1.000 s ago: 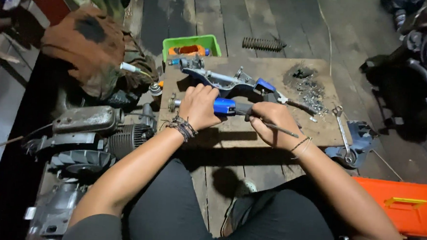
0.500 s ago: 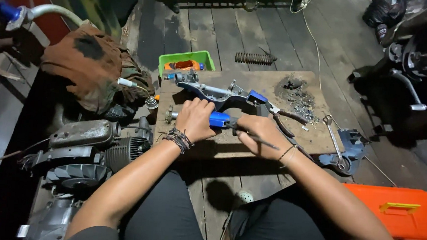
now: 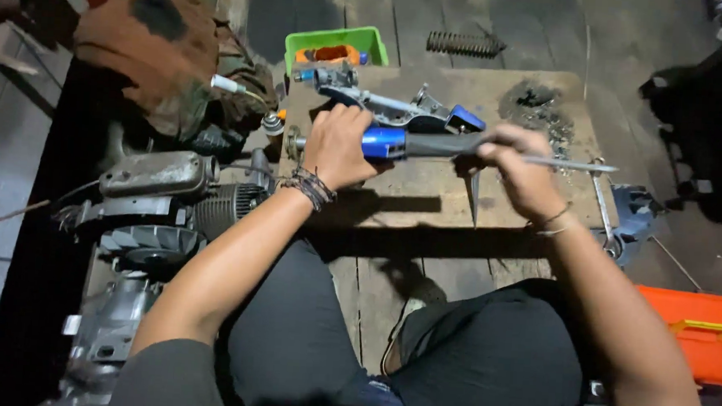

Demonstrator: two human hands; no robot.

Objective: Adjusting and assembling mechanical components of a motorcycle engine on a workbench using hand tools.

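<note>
Screwdriver (image 3: 430, 145), blue-and-black handle, slim shaft

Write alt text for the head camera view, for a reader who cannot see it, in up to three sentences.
A seated person holds a blue-and-black-handled tool over a wooden board, the left hand gripping its blue end and the right hand its dark shaft. Metal parts and a green tray lie beyond; a small engine sits left, an orange case right.

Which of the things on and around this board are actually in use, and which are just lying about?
In use: blue-and-black tool, gripped by left hand; thin metal rod, pinched by right hand.

Lying about: green tray, coil spring, orange case, small engine, wrench.
</note>
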